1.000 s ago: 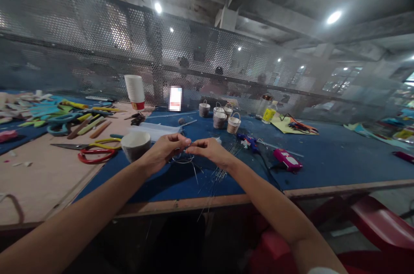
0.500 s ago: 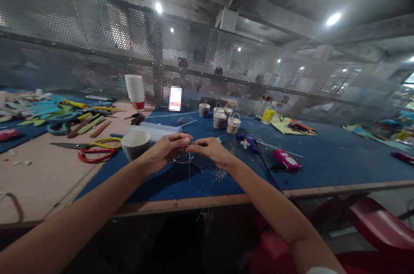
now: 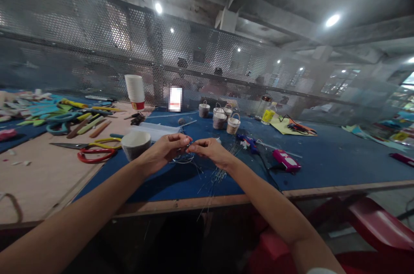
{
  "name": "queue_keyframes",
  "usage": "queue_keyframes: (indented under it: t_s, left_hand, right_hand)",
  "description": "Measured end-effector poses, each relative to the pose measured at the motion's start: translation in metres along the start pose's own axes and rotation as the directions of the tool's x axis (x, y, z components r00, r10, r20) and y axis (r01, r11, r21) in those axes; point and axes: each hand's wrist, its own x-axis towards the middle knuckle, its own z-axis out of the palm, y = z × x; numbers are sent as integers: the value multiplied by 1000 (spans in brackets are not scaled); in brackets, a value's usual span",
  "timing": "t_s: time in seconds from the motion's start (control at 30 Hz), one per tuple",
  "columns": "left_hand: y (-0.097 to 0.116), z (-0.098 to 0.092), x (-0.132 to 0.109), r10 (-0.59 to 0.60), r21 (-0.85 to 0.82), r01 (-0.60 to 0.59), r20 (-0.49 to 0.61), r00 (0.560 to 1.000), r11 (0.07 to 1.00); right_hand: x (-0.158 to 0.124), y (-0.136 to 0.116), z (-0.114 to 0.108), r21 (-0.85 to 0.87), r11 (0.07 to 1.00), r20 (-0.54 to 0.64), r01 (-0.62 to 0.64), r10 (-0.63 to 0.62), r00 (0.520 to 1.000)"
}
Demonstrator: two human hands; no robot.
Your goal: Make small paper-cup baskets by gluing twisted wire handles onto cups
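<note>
- Over the last second my left hand [image 3: 164, 150] and right hand [image 3: 210, 150] hardly shifted; both stayed just right of the cup [image 3: 136, 144], fingertips meeting
- Both hands were pinched tight on the wire [image 3: 183, 160], thumb against forefinger on each side; its loop hung beneath them, right of the cup and just over the mat [image 3: 323, 157]
- The one change I could make out: the wire's loose tail, which hung straight down half a second ago, had drawn in closer under the loop
- I judged that to be small twisting at the fingertips, the same step carrying on and not a new one
- The spare wires [image 3: 220, 175] lay further right of the cup, untouched; the scissors [image 3: 93, 153] lay left of it
</note>
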Motion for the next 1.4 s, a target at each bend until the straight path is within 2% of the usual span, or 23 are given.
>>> queue_keyframes:
  t_s: [0.13, 0.33, 0.53, 0.73, 0.93, 1.1, 1.3, 1.4]
  left_hand:
    - [-2, 1, 1, 33, 52, -32, -34, 999, 998]
    - [0, 3, 0, -6, -25, 6, -12, 1000, 1000]
    - [-2, 0, 1, 28, 69, -28, -12, 1000, 997]
    - [1, 3, -1, 6, 20, -6, 1, 1000, 1000]
    - [0, 3, -1, 36, 120, -32, -39, 999, 992]
    - [1, 4, -2, 15, 66, -14, -12, 1000, 998]
    - [-1, 2, 1, 60, 113, -58, -14, 998, 992]
    - [-1, 2, 1, 18, 52, -17, -18, 1000, 999]
  right_hand:
    - [0, 1, 0, -10, 1000, 11, 12, -12, 1000]
    - [1, 1, 0, 44, 999, 0, 2, -2, 1000]
    - [1, 3, -1, 21, 1000, 18, 4, -5, 1000]
    - [2, 4, 0, 35, 999, -2, -1, 1, 1000]
    - [1, 3, 1, -20, 1000, 2, 2, -2, 1000]
    - [2, 3, 0, 36, 999, -5, -8, 8, 1000]
    - [2, 3, 0, 21, 1000, -7, -8, 8, 1000]
    - [3, 4, 0, 34, 999, -13, -8, 8, 1000]
